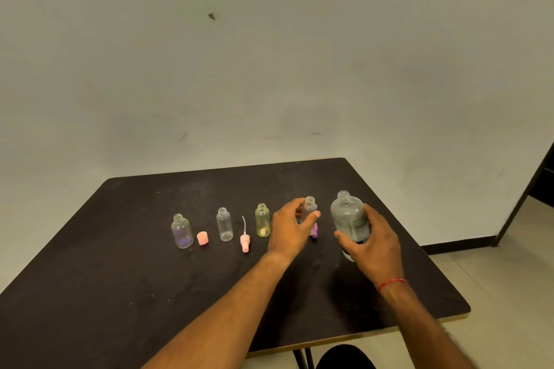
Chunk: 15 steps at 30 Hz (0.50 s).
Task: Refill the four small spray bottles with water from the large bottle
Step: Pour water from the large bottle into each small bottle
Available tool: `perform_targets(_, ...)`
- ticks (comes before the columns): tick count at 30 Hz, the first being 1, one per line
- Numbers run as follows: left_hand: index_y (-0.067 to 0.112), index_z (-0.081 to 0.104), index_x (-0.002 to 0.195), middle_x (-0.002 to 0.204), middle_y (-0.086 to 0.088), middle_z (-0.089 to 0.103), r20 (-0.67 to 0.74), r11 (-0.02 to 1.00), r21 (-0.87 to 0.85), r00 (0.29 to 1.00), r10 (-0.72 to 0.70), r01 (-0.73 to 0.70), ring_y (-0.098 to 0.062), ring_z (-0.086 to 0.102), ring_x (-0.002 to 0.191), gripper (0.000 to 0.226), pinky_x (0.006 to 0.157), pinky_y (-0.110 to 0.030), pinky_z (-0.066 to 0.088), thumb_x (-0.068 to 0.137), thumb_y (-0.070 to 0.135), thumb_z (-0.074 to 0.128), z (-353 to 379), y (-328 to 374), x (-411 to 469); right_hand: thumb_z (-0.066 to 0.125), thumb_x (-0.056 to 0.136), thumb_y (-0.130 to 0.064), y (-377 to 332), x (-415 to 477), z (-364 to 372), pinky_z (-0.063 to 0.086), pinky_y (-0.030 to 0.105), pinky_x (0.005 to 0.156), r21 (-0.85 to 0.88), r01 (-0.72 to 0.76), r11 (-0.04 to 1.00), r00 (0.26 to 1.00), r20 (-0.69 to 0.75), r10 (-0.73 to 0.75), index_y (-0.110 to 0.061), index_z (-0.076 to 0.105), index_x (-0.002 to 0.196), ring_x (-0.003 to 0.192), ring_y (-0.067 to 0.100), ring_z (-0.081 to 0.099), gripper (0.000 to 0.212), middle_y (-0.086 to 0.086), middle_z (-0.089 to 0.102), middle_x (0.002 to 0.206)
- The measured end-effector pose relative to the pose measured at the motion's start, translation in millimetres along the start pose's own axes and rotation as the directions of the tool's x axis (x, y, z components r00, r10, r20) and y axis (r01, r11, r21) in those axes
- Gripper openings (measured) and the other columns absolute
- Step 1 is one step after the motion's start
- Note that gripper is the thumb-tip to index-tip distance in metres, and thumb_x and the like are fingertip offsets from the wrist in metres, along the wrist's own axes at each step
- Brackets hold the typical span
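Head view, folks: right hand point(371, 243) is wrapped round the large bottle point(347, 216), which stands upright with its open neck up on the right of the worktop point(120, 278); its label's too blurry to read. Left hand point(287, 231) pinches the rightmost small spray bottle point(310, 207) just beside it, also upright and uncapped.

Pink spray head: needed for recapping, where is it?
Head view, left of centre: the pink spray head lies on the table between the clear bottle and yellow bottle.

Fourth small bottle point(310, 204) half behind left hand point(287, 231)
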<state>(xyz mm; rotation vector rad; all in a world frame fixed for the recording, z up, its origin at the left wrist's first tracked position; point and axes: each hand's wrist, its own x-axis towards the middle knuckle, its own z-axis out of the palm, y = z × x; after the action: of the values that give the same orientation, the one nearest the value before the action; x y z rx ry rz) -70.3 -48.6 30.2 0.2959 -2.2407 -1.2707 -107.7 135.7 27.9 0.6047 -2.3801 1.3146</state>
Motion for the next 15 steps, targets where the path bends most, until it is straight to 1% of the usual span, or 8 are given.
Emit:
perform_targets(2,0.024,0.066,0.128,0.112,0.012,0.066,0.018,0.999,-0.012,0.999,0.044,-0.044,-0.001,0.062,0.103,0.039,0.091,-0.016,0.048,0.091,0.034,0.073,-9.2,1.6,-6.8,0.083,0.067,-0.044,-6.4,8.1,-4.9,0.052,0.026,0.084,-0.085,0.073,0.994,0.997,0.038,-0.07,-0.03,0.048,0.131,0.102,0.013,0.056,0.074,-0.005,0.059,0.114)
perform_targets(5,0.025,0.065,0.13,0.11,0.011,0.066,0.03,0.996,-0.029,0.996,0.082,-0.081,0.002,0.06,0.102,0.041,0.088,-0.012,0.046,0.091,0.034,0.073,-23.0,4.5,-14.9,0.079,0.067,-0.048,-16.0,17.4,-14.1,0.055,0.032,0.078,-0.209,0.186,0.96,0.979,0.12,-0.164,-0.038,0.044,0.13,0.099,0.014,0.054,0.073,-0.006,0.057,0.108)
perform_targets(7,0.024,0.065,0.13,0.109,0.01,0.066,0.036,0.995,-0.026,0.994,0.102,-0.101,0.002,0.06,0.101,0.041,0.087,-0.012,0.046,0.091,0.033,0.074,-31.8,6.9,-18.5,0.08,0.067,-0.046,-22.5,20.6,-19.9,0.055,0.033,0.081,-0.269,0.223,0.937,0.968,0.177,-0.18,-0.037,0.043,0.133,0.105,0.015,0.053,0.076,-0.005,0.056,0.114)
perform_targets(10,0.025,0.066,0.128,0.104,0.012,0.065,0.037,0.992,-0.029,0.991,0.126,-0.125,0.0,0.061,0.099,0.04,0.089,-0.016,0.049,0.09,0.033,0.075,-41.9,11.9,-23.5,0.081,0.07,-0.043,-30.3,21.5,-25.9,0.052,0.031,0.089,-0.344,0.246,0.906,0.956,0.242,-0.168,-0.03,0.042,0.14,0.113,0.016,0.049,0.082,-0.001,0.054,0.123)
perform_targets(15,0.021,0.066,0.129,0.104,0.005,0.067,0.041,0.987,-0.006,0.986,0.16,-0.16,-0.006,0.062,0.098,0.042,0.09,-0.021,0.051,0.09,0.034,0.075,-52.3,15.9,-29.3,0.079,0.074,-0.045,-41.9,18.0,-32.5,0.05,0.029,0.091,-0.384,0.276,0.881,0.939,0.304,-0.162,-0.028,0.037,0.145,0.117,0.016,0.047,0.084,0.0,0.052,0.128)
